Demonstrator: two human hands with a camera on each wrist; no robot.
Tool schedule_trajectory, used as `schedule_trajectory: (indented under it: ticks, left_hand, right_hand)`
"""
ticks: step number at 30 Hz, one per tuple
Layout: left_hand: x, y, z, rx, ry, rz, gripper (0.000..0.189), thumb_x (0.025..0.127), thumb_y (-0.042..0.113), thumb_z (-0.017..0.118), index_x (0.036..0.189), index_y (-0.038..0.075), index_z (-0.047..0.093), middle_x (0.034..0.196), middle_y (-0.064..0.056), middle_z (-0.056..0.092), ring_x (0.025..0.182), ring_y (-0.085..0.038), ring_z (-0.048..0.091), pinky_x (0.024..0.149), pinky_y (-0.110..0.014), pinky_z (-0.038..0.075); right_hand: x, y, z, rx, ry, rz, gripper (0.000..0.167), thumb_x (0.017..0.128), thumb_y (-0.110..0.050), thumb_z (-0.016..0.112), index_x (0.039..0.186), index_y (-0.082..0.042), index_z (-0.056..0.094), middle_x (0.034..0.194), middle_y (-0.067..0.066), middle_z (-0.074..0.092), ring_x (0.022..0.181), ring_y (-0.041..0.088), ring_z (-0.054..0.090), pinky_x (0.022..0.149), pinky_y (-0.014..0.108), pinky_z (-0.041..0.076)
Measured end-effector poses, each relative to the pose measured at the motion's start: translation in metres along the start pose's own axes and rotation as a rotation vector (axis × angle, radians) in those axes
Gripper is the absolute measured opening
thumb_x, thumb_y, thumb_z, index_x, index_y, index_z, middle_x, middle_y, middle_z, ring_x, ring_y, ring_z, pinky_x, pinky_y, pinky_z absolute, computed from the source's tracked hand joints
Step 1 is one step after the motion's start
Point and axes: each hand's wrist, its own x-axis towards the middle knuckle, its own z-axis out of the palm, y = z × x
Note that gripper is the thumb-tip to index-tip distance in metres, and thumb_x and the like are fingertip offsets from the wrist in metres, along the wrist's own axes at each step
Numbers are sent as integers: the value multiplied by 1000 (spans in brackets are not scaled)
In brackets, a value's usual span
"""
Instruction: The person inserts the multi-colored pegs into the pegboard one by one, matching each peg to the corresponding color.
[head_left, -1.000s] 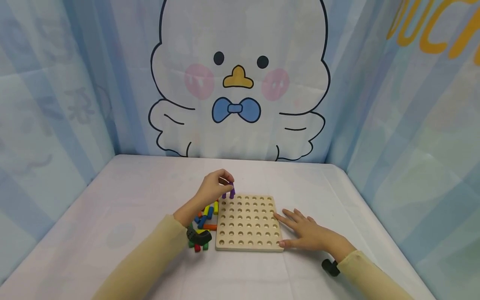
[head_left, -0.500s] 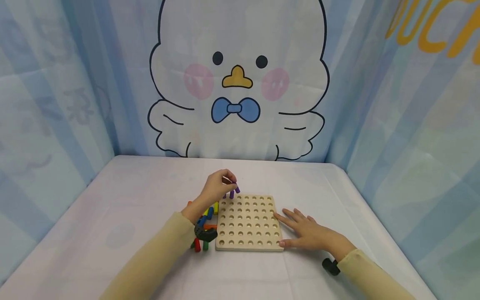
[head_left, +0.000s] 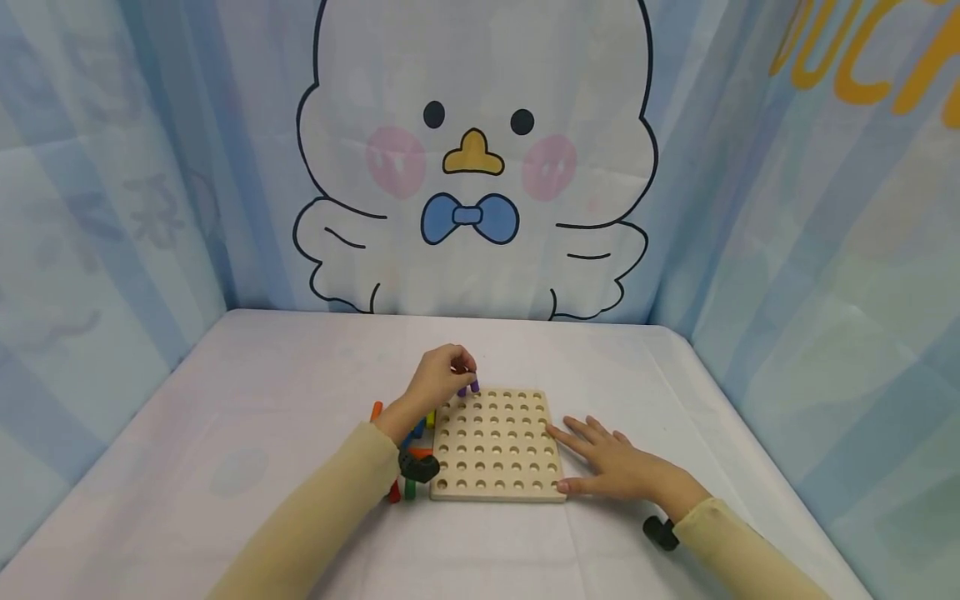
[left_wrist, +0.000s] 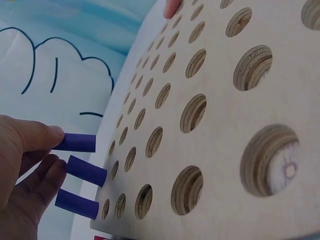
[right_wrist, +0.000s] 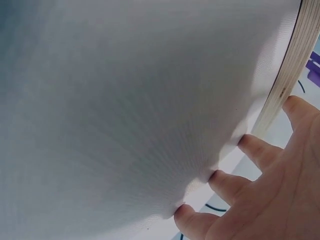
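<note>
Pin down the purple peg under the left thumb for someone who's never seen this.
On the white table, find the wooden board with rows of holes, then the left hand near its far-left corner. In the left wrist view, the purple peg is the topmost of three, and the only one with the thumb on it.

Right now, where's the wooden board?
In the head view, the wooden board sits below centre, between the colored pegs on its left and the right hand.
</note>
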Motion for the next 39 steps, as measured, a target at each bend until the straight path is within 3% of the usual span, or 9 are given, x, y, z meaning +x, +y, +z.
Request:
schedule_trajectory:
  ticks: [14,23,31,39]
  left_hand:
    - [-2,-2,9,17,-39,48,6,95,9,73,94,12,68,92,-6,68,82,-17,62,69,-30,51]
    - [-2,-3,9,87,-16,77,7,96,9,73,93,13,69,99,-3,67,96,-22,62,79,-36,52]
    - [-4,3,6,152,-27,104,7,95,7,72,92,13,70,96,-1,65,88,-20,58,77,-35,50]
    - [-4,3,4,163,-40,77,7,100,12,67,102,11,74,111,-6,69,106,-29,62,88,-41,51]
  right_hand:
    - [0,-1,0,-3,-9,-2,88,94,-70,57,165,-32,23,172,16,16,156,53,11,114,80,13]
    - [-1,-2,-1,-8,1,-7,89,94,-72,56,165,-31,23,172,16,17,155,53,11,114,80,13]
    - [-3,-3,-3,5,1,-4,88,94,-70,58,165,-30,24,172,16,17,155,53,11,113,81,12]
    - [-2,-2,-3,-1,-4,-5,88,94,-70,57,165,-31,23,172,16,17,156,53,10,114,80,12]
